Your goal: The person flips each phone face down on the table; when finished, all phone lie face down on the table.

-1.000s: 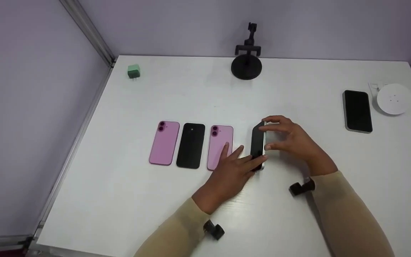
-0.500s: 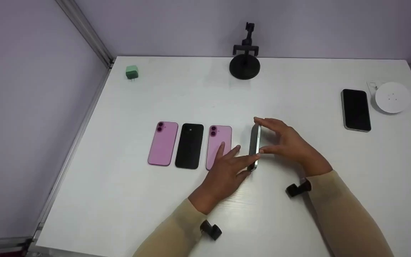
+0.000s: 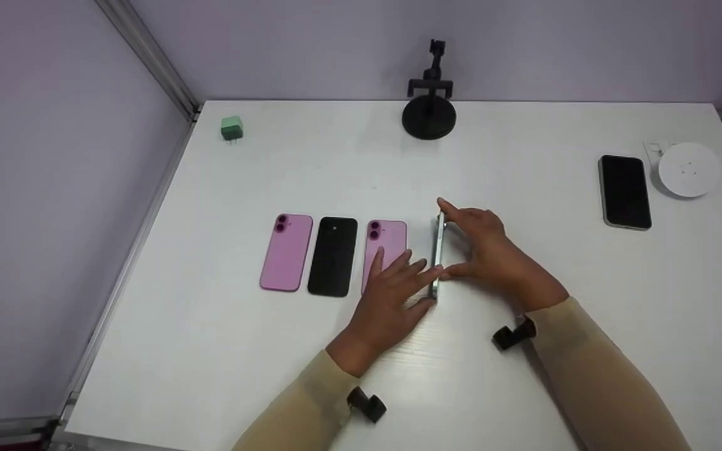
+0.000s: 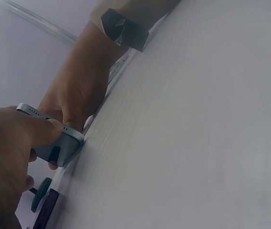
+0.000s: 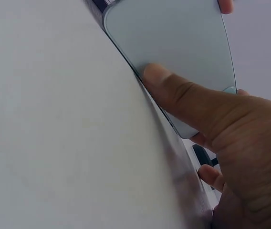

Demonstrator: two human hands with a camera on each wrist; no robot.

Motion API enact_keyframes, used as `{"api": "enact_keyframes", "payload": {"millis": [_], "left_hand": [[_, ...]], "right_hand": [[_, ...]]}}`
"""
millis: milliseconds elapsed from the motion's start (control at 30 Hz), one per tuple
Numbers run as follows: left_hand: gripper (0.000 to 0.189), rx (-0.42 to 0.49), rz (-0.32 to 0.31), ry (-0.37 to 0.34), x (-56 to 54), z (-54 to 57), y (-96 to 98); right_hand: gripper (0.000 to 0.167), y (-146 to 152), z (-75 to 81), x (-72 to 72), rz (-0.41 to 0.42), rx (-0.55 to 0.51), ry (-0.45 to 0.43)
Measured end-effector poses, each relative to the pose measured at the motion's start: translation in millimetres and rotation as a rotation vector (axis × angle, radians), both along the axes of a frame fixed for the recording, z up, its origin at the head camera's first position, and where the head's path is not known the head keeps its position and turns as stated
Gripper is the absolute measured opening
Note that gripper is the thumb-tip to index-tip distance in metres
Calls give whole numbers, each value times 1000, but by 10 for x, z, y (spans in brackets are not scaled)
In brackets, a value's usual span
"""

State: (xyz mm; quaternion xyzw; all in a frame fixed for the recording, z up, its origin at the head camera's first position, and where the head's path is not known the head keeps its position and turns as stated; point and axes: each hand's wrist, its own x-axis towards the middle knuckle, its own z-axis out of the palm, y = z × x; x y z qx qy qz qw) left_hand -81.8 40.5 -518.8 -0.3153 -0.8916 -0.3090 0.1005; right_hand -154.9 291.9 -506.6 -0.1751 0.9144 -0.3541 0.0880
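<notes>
A pale blue-green smartphone [image 3: 439, 241] stands on its long edge on the white table, its light back facing right. My right hand [image 3: 486, 250] grips it, with the thumb on its back, as the right wrist view shows, and fingers at its far end. At the near end, my left hand [image 3: 386, 307] holds the phone's lower corner between thumb and a finger; its other fingers spread over a pink smartphone [image 3: 389, 235]. Left of that lie a black smartphone [image 3: 333, 257] and another pink smartphone [image 3: 286, 252], both flat in a row.
A black phone stand [image 3: 429, 116] is at the back. A green charger plug [image 3: 232, 128] sits at the back left. On the right lie another dark-screened smartphone [image 3: 625, 192] and a white round disc [image 3: 689, 170]. Walls border the table's back and left.
The held smartphone has tipped from showing its dark screen to standing on edge, and shifted slightly left. My right hand has moved left with it. The other phones stay put.
</notes>
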Motion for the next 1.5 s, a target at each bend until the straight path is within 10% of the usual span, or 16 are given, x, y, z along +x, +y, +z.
{"api": "enact_keyframes", "payload": {"millis": [500,867,1500], "left_hand": [[50,87,-21,91,-27,-23,-57],[49,-3,-49,-99,-62,34,-103],[39,-113,36,-122,-93,32,-156]], "right_hand": [[130,4,-43,-36,63,43,64],[126,4,-45,-37,73,67,39],[97,60,-18,-27,134,98,8]]}}
